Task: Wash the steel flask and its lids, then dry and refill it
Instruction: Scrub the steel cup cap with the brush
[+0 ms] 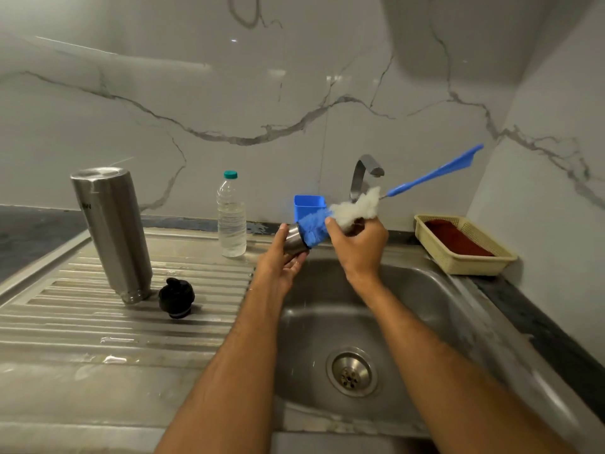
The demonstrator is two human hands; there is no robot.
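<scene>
Both forearms reach in from the bottom edge and meet above the sink (425, 322), under the tap (366, 172). Left hand (281, 260) cups a small steel lid (294, 240), fingers curled under and around it, its open mouth turned right and slightly up. Right hand (360, 244) grips the brush (327, 217) at its bristle end, fingers wrapped round the white tuft, while the blue bristles sit at or just inside the lid's mouth. The brush's long blue handle runs up and to the right, away from the lid, so brush and lid lie roughly on one slanted line.

That line is what the scrubbing depends on: I judge the right hand should push and twist along it while the left holds the lid steady, since any tilt would slip the bristles off the rim.

Well to the left, the flask (111, 234) stands mouth-down on the draining board (98, 322), with the black stopper (176, 298) just beside its base. Nearer the left hand stands a plastic water bottle (231, 217).
</scene>
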